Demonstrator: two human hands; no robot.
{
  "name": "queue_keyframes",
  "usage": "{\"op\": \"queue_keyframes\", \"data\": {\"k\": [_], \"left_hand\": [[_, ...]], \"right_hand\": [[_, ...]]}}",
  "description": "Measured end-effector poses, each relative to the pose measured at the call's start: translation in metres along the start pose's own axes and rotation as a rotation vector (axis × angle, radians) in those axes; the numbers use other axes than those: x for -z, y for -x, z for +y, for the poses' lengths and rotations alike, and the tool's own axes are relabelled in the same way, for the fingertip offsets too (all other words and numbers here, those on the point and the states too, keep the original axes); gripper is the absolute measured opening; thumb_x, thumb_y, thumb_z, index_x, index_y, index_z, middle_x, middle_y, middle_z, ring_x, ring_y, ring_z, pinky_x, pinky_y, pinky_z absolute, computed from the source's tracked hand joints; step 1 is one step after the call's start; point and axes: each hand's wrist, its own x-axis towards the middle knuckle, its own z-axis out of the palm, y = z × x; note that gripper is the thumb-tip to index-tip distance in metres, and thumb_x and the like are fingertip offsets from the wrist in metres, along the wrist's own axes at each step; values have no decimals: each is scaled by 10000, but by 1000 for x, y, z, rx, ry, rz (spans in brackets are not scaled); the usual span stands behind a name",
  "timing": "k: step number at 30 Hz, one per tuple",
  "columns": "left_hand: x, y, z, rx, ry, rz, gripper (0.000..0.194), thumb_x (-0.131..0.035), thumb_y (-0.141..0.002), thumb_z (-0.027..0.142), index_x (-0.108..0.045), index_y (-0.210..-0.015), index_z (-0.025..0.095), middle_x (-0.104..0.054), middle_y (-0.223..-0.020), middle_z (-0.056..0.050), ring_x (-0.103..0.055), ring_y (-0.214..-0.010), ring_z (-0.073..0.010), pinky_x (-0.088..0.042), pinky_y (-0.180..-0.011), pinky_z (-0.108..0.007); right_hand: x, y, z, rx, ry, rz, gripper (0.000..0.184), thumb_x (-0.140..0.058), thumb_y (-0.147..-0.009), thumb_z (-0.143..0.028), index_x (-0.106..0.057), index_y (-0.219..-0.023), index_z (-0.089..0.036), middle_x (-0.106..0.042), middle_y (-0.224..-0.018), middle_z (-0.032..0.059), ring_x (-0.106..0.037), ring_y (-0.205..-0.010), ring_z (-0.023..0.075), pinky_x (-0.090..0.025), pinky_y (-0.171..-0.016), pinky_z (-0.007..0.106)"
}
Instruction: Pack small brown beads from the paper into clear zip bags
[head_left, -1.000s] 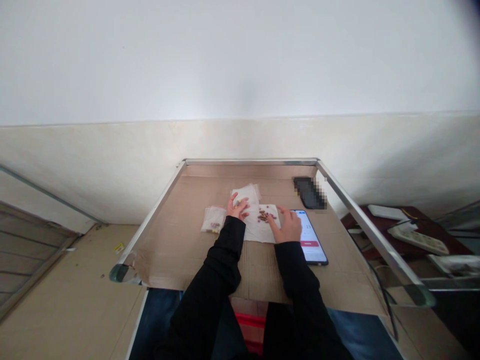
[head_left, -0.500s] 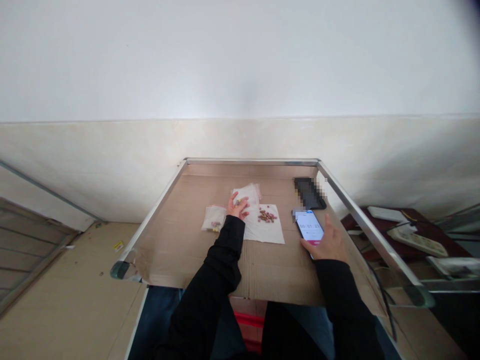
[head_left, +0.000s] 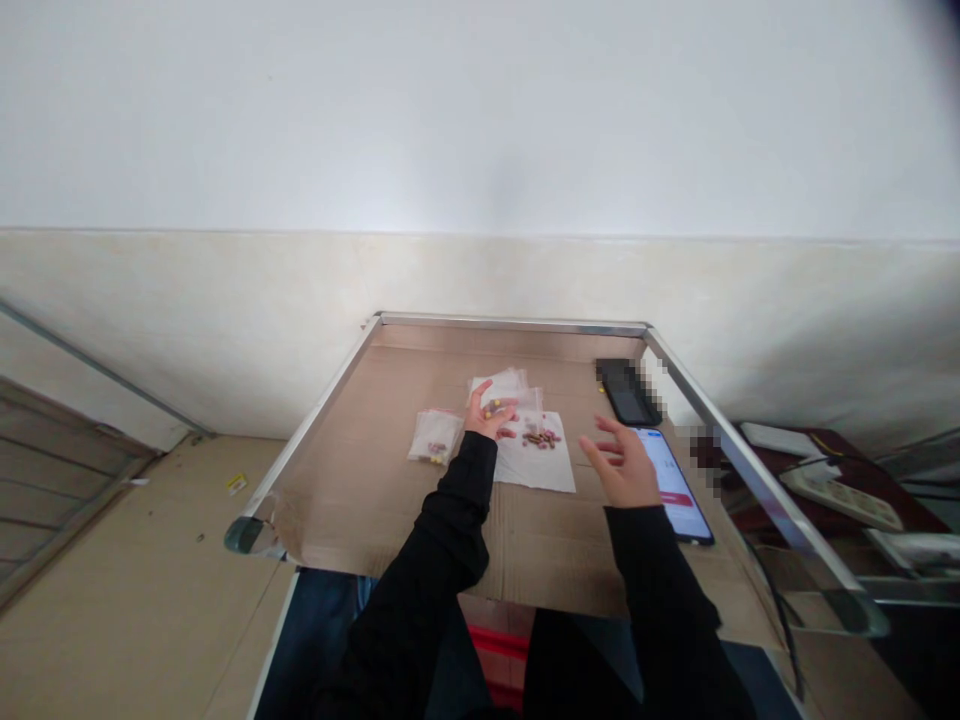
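Observation:
My left hand (head_left: pixel 486 418) is curled around a small clear zip bag (head_left: pixel 531 402), with yellow and dark capsules (head_left: pixel 492 407) showing between thumb and fingers. How the fingers grip it is partly hidden. Just to its right, a loose pile of reddish-brown and pink capsules (head_left: pixel 541 438) lies on a white paper sheet (head_left: pixel 536 473). Left of that hand rests another clear bag (head_left: pixel 435 436) with a few capsules at its lower edge. My right hand (head_left: pixel 622 462) hovers open and holds nothing, between the paper and a lit phone (head_left: pixel 679 495).
Raised metal rails (head_left: pixel 510 325) border the cardboard-covered table (head_left: pixel 360 480) at the back and sides. A black phone-shaped object (head_left: pixel 631 392) lies at the back right. More clear bags (head_left: pixel 510 377) lie behind my left hand. A power strip (head_left: pixel 840 497) sits beyond the right rail.
The lit phone has shifted right and nearer to me. My right hand has left it and moved left towards the paper. A clear bag now shows further right of my left hand.

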Motion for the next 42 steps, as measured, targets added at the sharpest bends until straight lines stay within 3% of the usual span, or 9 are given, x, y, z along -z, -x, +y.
{"op": "queue_keyframes", "data": {"k": [3,7,10,13,17,21,25,32,42], "left_hand": [[-1,3,0,-25,-21,-23,855,-697,-514,197,-200,-1205,280,-594,-806,-58,-562,-529,-123,-412,-343,-151],[-2,4,0,-133,-136,16,785,-659,-563,209,-195,-1194,262,-582,-841,-75,-565,-534,-125,-408,-322,-143],[-3,3,-3,-276,-265,110,661,-641,-570,185,-286,-1123,258,-538,-960,-80,-549,-514,-96,-398,-299,-135],[-3,1,-7,-380,-361,172,402,-630,-570,187,-448,-928,208,-513,-994,-65,-532,-533,-82,-396,-296,-131],[-4,3,-10,-499,-605,121,133,-629,-571,232,-566,-646,143,-542,-883,-58,-532,-632,-102,-416,-358,-128],[-6,7,-9,-586,-794,48,137,-617,-592,275,-625,-662,157,-568,-815,-59,-540,-681,-114,-428,-407,-138],[-3,5,-11,-617,-850,43,151,-598,-616,300,-633,-646,156,-586,-745,-60,-542,-699,-135,-436,-418,-161],[3,0,-19,-551,-802,50,180,-549,-657,305,-632,-703,152,-581,-776,-64,-542,-666,-134,-466,-458,-207],[-2,8,-16,-720,-958,-31,85,-500,-654,181,-562,-609,146,-559,-731,-42,-505,-581,-87,-352,-354,-138]], "right_hand": [[-38,-16,-14,-57,-318,-240,460,-472,-652,-517,-583,-875,-130,-587,-706,70,-513,-512,128,-425,-464,260],[-68,-29,-16,-129,-526,-365,426,-547,-588,-516,-578,-696,-105,-534,-521,26,-461,-399,95,-399,-354,217],[-76,-30,-9,-132,-510,-301,426,-564,-576,-512,-580,-687,-101,-526,-505,22,-447,-367,88,-393,-313,210],[-79,-26,-3,-62,-400,-184,421,-552,-608,-492,-604,-740,-95,-500,-464,9,-441,-349,89,-403,-316,216],[-81,-21,-4,100,-314,-51,361,-532,-657,-442,-618,-775,-112,-524,-520,13,-424,-355,69,-387,-331,200],[-82,-17,-10,311,-280,-23,273,-506,-702,-376,-625,-788,-146,-546,-599,18,-412,-382,56,-362,-361,190],[-82,-15,-11,402,-193,-38,237,-499,-713,-348,-630,-803,-172,-525,-587,11,-420,-413,67,-351,-384,191],[-82,-15,-9,386,-180,-55,267,-484,-723,-349,-622,-869,-173,-560,-712,26,-418,-414,56,-374,-424,197],[-76,-12,-14,373,30,33,182,-482,-691,-292,-607,-639,-171,-553,-577,2,-455,-470,79,-344,-476,192]]}}
